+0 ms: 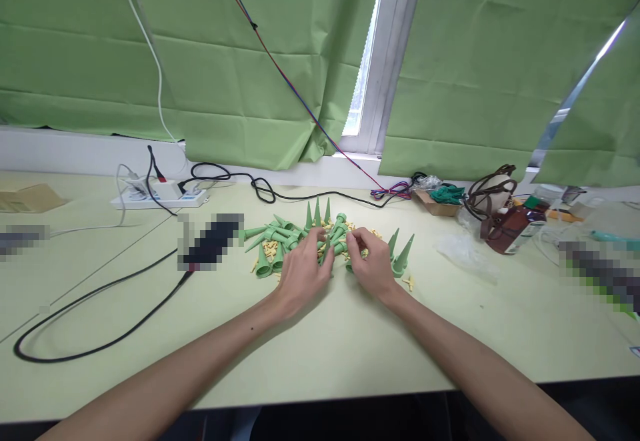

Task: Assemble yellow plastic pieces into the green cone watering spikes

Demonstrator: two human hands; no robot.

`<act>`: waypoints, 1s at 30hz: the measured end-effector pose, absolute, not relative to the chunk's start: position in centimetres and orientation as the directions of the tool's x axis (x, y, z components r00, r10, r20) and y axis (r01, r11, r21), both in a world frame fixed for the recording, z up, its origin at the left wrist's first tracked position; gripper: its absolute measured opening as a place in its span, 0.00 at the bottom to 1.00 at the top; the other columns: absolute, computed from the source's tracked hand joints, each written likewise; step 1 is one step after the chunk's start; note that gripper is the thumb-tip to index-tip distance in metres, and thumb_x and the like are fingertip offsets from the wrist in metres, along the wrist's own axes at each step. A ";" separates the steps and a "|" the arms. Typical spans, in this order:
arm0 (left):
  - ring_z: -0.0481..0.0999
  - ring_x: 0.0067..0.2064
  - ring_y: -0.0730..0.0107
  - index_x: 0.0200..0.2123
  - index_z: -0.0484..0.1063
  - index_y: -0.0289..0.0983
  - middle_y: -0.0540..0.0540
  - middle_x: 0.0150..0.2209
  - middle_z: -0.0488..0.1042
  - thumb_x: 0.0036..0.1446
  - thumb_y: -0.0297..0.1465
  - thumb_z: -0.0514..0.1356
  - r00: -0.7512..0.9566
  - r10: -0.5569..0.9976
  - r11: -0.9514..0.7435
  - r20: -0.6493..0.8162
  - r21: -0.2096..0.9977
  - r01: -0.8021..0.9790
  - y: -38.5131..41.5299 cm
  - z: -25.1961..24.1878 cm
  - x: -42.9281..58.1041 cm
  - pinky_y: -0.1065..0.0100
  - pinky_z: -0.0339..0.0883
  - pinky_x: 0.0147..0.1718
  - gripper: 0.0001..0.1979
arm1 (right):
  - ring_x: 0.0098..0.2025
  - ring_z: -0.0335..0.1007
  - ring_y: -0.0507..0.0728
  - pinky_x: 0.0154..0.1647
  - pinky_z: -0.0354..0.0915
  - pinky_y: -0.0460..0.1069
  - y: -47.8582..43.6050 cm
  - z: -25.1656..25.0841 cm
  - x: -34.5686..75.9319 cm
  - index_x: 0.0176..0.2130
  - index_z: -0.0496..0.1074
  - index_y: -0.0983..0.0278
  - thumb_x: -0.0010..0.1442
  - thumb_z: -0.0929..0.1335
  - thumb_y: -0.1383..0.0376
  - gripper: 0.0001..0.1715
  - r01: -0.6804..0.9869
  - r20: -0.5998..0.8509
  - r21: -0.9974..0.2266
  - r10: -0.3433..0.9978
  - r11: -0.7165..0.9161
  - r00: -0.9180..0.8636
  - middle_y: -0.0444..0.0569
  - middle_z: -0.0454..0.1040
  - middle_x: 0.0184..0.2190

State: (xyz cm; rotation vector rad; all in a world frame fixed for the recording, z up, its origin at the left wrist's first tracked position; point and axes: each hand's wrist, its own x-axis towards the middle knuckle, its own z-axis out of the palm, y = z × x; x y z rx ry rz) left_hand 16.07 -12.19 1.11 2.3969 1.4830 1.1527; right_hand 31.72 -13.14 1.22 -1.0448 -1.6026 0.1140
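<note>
My left hand (303,269) curls its thumb and fingers around a green cone-shaped plastic spike (327,249), partly hidden by the fingers. Just to its right, my right hand (373,264) is closed in a pinch, and whatever lies between its fingertips is too small to make out. Behind and beside both hands spreads a pile of green plastic spikes (283,233), mixed with small yellow T-shaped pieces (271,250). Several spikes stand point up, among them a green spike (403,257) right of my right hand. Near it lies a loose yellow piece (410,283).
A dark pixelated device (213,241) with a black cable lies left of the pile. Farther back are a white power strip (160,194) and tangled cords. To the right sit a clear plastic bag (465,254), a brown bottle (517,224) and a cardboard box (437,204).
</note>
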 end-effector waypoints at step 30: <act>0.65 0.23 0.74 0.34 0.59 0.40 0.54 0.24 0.66 0.66 0.41 0.52 0.169 0.874 -0.485 0.455 0.806 0.339 -12.0 1.3 16.2 0.71 0.56 0.22 0.12 | 0.25 0.62 0.52 0.29 0.58 0.47 -13.0 0.8 31.7 0.31 0.67 0.62 0.68 0.62 0.62 0.14 0.576 0.696 -0.578 0.717 0.578 -0.021 0.43 0.69 0.24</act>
